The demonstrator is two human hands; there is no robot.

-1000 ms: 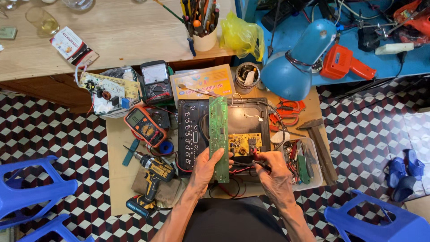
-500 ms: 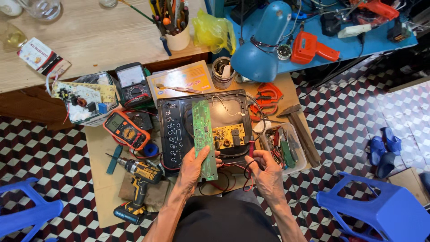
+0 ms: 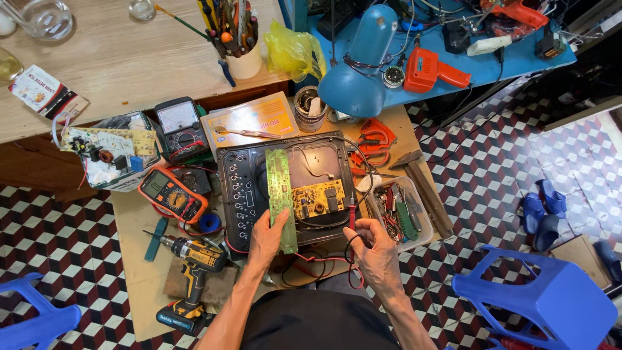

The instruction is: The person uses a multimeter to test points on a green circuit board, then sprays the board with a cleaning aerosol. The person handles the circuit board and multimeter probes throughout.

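left hand (image 3: 267,234) pinches the lower end of a narrow green circuit board (image 3: 280,198) lifted over the open black appliance (image 3: 236,188); thin, stiff, probably light and fragile, best held by edges. right hand (image 3: 376,249) grips a red probe (image 3: 352,209).

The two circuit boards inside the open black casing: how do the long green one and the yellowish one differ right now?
The long green board is a narrow strip; the yellowish board is shorter and squarer. The green board is held at its near end in the left hand, while the yellowish board lies untouched in the black casing. The green board's upper face looks flat; the yellowish one carries raised dark components. Both sit over the casing, close side by side.
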